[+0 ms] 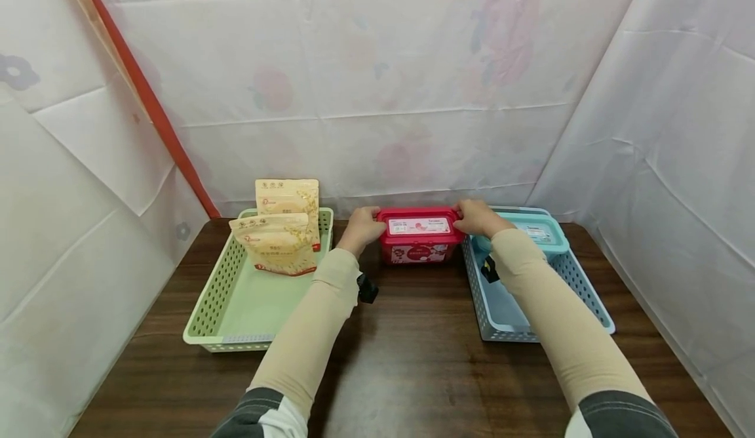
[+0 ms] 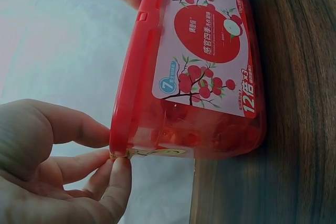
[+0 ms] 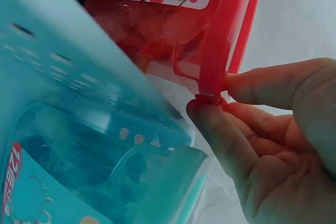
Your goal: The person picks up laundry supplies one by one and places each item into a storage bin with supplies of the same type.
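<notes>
Between two baskets stands a red lidded plastic tub (image 1: pixel 418 236) with a fruit-printed label, upright at the back of the table. My left hand (image 1: pixel 362 229) pinches the left end of its lid rim; in the left wrist view thumb and fingers (image 2: pixel 118 182) meet at that edge. At the opposite end, my right hand (image 1: pixel 478 218) pinches the lid's rim, thumb on top and fingers beneath, as the right wrist view shows. Some red contents show through the tub's clear wall (image 2: pixel 210 135). In the left wrist view the tub's base touches the wooden table.
A green basket (image 1: pixel 206 300) on the left holds two yellow pouches (image 1: pixel 277 244) standing up. On the right, a blue basket (image 1: pixel 580 287) contains a turquoise lidded tub (image 1: pixel 533 231), partly behind my right forearm. White printed cloth (image 1: pixel 377 97) hangs behind and at both sides.
</notes>
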Demonstrator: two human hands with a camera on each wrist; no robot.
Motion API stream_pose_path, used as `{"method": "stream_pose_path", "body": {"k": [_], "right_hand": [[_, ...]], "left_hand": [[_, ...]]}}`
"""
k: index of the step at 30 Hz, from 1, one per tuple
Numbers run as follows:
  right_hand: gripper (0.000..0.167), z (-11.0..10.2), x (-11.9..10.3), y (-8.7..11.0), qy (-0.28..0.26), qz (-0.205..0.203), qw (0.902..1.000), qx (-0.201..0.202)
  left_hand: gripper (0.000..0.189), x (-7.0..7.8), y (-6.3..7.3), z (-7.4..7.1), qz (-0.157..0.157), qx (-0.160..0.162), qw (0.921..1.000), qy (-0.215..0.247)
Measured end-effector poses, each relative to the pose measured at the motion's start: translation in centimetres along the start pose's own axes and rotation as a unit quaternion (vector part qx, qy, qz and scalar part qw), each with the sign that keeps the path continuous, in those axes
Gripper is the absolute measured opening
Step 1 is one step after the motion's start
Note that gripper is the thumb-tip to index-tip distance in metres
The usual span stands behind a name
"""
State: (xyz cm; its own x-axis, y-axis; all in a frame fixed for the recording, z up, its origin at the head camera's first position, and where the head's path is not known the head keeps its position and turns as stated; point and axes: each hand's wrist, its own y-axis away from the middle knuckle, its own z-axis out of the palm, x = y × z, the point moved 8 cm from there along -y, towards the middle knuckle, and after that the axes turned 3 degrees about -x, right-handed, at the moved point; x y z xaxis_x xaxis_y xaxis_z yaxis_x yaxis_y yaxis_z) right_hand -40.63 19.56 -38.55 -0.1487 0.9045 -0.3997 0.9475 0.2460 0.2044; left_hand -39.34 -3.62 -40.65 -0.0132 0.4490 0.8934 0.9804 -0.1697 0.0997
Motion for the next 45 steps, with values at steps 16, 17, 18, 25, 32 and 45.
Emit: {"method": "stream_pose_path", "body": {"k": [16, 17, 18, 25, 32, 45], "right_hand": [[0.04, 0.9, -1.2, 1.6, -0.025, -0.035, 0.9982, -0.042], [0.04, 1.0, -1.3, 1.7, -0.021, -0.035, 0.9982, -0.045], [0.039, 1.0, -1.4, 1.9, -0.018, -0.034, 0.9981, -0.048], [0.035, 1.5, -2.7, 2.6, 0.009, -0.048, 0.9971, -0.058], [0.039, 2.4, -3.5, 2.8, 0.039, -0.064, 0.9951, -0.064], [0.032, 2.9, -4.9, 4.5, 0.034, -0.088, 0.9921, -0.082]], "left_hand": [[0.054, -0.8, 1.9, -1.3, -0.01, -0.024, 0.9996, -0.008], [0.054, -0.9, 2.0, -1.3, -0.011, -0.027, 0.9996, -0.004], [0.055, -1.0, 2.1, -1.3, -0.009, -0.03, 0.9995, -0.004], [0.055, -1.2, 3.1, -1.8, -0.003, -0.047, 0.9987, -0.022], [0.054, -1.7, 4.2, -2.5, 0.001, -0.071, 0.9969, -0.033], [0.056, -2.2, 6.2, -3.1, 0.001, -0.116, 0.9931, -0.013]]}}
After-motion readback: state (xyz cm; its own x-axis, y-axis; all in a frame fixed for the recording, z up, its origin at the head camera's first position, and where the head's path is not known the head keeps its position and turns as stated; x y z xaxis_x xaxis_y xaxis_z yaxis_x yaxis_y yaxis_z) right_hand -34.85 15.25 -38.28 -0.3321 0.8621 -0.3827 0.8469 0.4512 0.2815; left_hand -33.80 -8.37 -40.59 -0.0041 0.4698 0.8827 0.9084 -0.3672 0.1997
